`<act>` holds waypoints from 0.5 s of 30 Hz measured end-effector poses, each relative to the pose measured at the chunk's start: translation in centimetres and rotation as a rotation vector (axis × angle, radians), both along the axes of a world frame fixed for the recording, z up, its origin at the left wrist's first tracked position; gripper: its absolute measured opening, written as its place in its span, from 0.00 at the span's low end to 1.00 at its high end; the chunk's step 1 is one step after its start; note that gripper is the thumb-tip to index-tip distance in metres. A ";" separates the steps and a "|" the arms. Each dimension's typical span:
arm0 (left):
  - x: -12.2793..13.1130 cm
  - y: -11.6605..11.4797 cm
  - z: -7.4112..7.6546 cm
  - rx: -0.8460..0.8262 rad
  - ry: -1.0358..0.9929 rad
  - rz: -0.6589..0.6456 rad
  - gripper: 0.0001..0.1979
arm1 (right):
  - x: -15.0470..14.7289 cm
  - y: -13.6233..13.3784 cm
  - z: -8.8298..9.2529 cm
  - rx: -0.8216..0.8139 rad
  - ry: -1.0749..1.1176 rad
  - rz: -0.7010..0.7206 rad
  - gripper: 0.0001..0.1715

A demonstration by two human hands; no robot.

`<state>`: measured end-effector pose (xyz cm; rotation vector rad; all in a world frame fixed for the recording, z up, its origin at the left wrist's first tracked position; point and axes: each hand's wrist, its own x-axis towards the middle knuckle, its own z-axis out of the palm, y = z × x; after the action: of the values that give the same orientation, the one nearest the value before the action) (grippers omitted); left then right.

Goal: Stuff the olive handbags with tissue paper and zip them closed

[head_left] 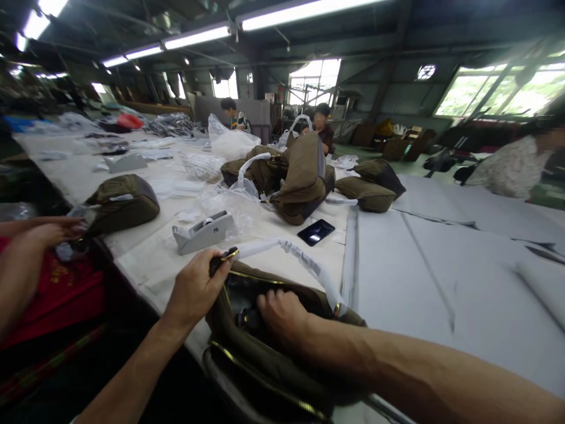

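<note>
An olive-brown bag (282,359) with gold zippers lies at the table's near edge, its main opening unzipped. Its handle (304,259) is wrapped in white material and arches up behind the opening. My left hand (196,285) is closed on the bag's left end, at the dark tab with gold hardware where the handle joins. My right hand (282,312) reaches into the opening with curled fingers, beside a dark strap piece; its fingertips are hidden, so what they hold cannot be made out.
Behind the bag are a grey tape dispenser (205,231), a black phone (316,232) and piled brown bags (302,171). Another person's hands (44,235) hold plastic by a bag (126,203) at left. White sheets (419,265) cover the right side. People sit beyond.
</note>
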<state>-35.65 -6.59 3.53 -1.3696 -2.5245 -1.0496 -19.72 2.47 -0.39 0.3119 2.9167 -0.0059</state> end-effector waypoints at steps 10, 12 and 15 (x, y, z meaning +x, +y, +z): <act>-0.4 0.0 -0.3 -0.013 -0.021 0.016 0.17 | 2.0 3.0 3.2 -0.230 -0.036 0.083 0.22; -0.5 0.0 -0.4 -0.033 -0.005 0.003 0.17 | 1.6 2.4 2.5 -0.112 0.001 0.055 0.16; -0.1 -0.4 -0.6 -0.059 0.058 -0.036 0.18 | 1.5 1.5 2.1 -0.069 -0.054 0.009 0.17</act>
<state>-35.80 -6.95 2.96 -1.4436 -2.5179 -0.9341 -18.22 3.99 1.68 0.2832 2.8569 -0.0954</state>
